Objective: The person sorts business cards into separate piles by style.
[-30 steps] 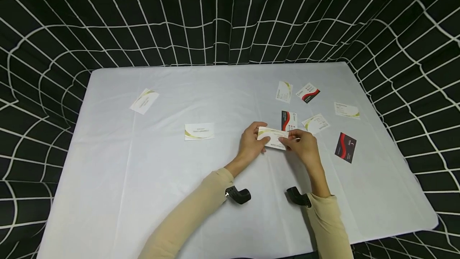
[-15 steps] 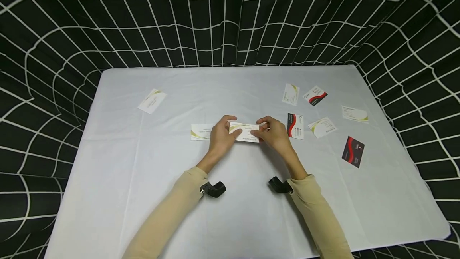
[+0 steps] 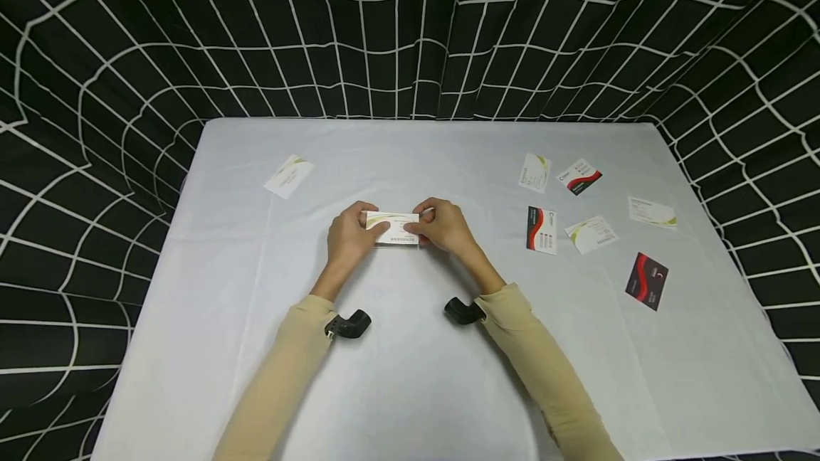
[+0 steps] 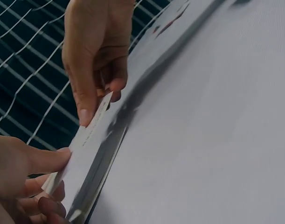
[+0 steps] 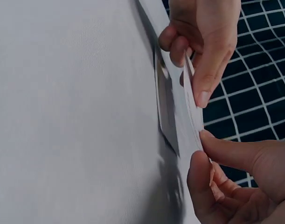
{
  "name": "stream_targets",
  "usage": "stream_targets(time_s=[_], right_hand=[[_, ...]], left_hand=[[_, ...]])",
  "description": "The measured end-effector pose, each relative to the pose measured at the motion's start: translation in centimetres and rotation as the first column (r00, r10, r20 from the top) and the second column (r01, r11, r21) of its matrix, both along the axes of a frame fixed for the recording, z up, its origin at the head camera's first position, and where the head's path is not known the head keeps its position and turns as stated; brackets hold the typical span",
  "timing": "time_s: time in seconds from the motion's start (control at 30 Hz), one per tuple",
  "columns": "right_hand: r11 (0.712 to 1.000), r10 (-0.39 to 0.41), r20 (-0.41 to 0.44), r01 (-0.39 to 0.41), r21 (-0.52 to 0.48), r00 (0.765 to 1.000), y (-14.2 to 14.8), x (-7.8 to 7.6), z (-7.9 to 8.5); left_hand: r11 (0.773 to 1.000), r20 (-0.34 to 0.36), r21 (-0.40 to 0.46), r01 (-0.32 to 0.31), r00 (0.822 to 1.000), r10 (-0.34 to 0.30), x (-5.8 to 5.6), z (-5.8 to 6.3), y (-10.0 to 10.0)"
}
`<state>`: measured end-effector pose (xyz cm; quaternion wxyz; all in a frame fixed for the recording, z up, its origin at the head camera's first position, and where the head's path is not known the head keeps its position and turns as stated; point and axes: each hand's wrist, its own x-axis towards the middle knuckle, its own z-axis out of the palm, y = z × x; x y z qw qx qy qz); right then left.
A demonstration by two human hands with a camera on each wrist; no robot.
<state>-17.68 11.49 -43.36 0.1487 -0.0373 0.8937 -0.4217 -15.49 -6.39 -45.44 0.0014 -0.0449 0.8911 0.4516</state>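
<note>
My left hand (image 3: 349, 235) and right hand (image 3: 447, 228) pinch opposite ends of a thin stack of white business cards (image 3: 394, 229) with gold curves, left of the table's middle in the head view. Both thumbs press on its upper face. The stack's layered edge (image 5: 192, 105) shows in the right wrist view, slightly bowed. Just below it, in its shadow, another business card (image 5: 166, 107) lies flat on the white tablecloth. From the head this lower card is almost wholly covered. The left wrist view shows the stack (image 4: 88, 149) held above the cloth, apart from that card.
A white-and-gold card (image 3: 289, 176) lies far left on the tablecloth (image 3: 397, 375). Several cards spread on the right, among them a red-and-white one (image 3: 542, 230), a dark one (image 3: 647, 281) and a white one (image 3: 591, 234). Black netted curtain (image 3: 410, 34) surrounds the table.
Both hands have carried the stack leftward, from beside the right-hand cards to over the single white card that lay left of the middle. The view has shifted slightly.
</note>
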Motion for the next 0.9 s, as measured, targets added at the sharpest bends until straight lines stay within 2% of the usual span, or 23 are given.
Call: stream_targets(time_s=[0.13, 0.37, 0.63, 0.77, 0.9], right_hand=[[1.000, 0.003, 0.001, -0.003, 0.027, 1.000, -1.2, -0.1, -0.5], [0.991, -0.009, -0.056, 0.016, 0.134, 0.998, -1.8, 0.1, -0.6], [0.988, -0.011, -0.063, 0.020, 0.154, 0.998, -2.2, 0.0, -1.0], [0.986, -0.015, -0.082, 0.029, 0.167, 0.996, -2.6, 0.1, -1.2], [0.983, -0.005, -0.105, 0.024, 0.181, 0.994, -2.9, 0.2, -1.3]], left_hand=[[0.998, 0.010, -0.057, -0.003, 1.000, 0.003, 0.1, -0.2, -1.0], [0.991, 0.011, -0.135, 0.005, 1.000, -0.003, 0.2, -0.4, -1.2], [0.989, 0.001, -0.148, -0.001, 1.000, 0.001, 0.3, -0.6, -1.4], [0.977, -0.009, -0.214, -0.013, 1.000, 0.011, 0.4, -0.7, -1.4], [0.953, -0.032, -0.301, -0.041, 0.999, 0.033, 0.5, -0.7, -1.5]])
